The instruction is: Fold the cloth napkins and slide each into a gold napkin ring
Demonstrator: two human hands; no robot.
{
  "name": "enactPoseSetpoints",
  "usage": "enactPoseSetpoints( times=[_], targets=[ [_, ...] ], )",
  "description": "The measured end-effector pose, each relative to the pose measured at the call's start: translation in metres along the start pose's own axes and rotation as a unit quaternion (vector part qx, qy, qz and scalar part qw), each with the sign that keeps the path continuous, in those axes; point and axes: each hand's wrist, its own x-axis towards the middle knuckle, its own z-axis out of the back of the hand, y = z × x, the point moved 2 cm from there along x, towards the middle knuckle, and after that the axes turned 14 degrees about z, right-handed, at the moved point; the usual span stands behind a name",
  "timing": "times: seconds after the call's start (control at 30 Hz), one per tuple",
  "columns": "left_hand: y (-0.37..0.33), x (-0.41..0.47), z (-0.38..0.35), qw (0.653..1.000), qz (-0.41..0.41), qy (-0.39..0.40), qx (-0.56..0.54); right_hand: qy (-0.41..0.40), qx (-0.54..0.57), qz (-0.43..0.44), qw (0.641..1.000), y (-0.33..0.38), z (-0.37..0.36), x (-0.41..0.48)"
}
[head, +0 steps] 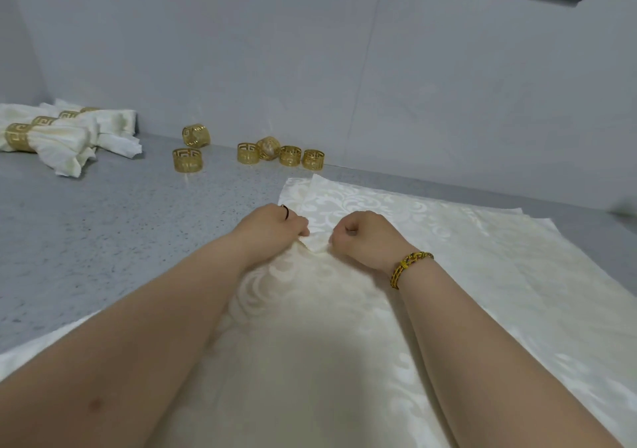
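fingers of left hand: curled, pinching a small raised fold of the top napkin; thin dark band on one finger.
fingers of right hand: curled into a fist, pinching the same fold from the other side; hands close together, centre of frame.
braided yellow bracelet: on right wrist.
top napkin: cream, damask pattern, flat under both forearms, centre to lower frame.
further napkins: layered beneath, edges showing at right.
loose gold rings: six, upper centre, near the wall.
finished napkins: gathered in gold rings, piled upper left.
bench: grey, speckled.
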Motion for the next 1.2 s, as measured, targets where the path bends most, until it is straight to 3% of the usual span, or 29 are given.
enactPoseSetpoints(
  times=[0.2,0.3,0.47,0.7,0.87,0.93,1.1,1.2],
  targets=[
    [-0.014,0.009,0.005,0.971,-0.050,-0.006,0.233,0.019,-0.020,-0.007,1.000,0.001,0.005,-0.003],
    [-0.024,0.013,0.004,0.958,-0.052,-0.009,0.281,0.017,-0.035,0.021,0.999,0.000,-0.001,-0.002],
    [-0.030,0.017,0.003,0.951,-0.048,0.000,0.305,0.035,-0.046,-0.001,0.998,0.002,-0.001,0.001],
    [-0.034,-0.021,-0.001,0.868,-0.228,-0.175,0.405,0.028,-0.189,0.056,0.980,0.022,-0.004,-0.005],
    [-0.023,-0.045,-0.012,0.831,-0.278,-0.203,0.437,0.050,-0.227,0.087,0.969,0.030,0.002,-0.027],
    [-0.016,-0.049,-0.015,0.844,-0.275,-0.170,0.429,0.071,-0.217,0.080,0.970,0.029,0.000,-0.037],
    [-0.007,-0.043,-0.008,0.961,-0.092,-0.043,0.257,0.070,-0.188,0.050,0.978,0.030,0.003,-0.046],
    [-0.014,-0.040,-0.006,0.969,-0.071,0.015,0.235,0.085,-0.184,0.033,0.979,0.030,0.005,-0.035]
  ],
)
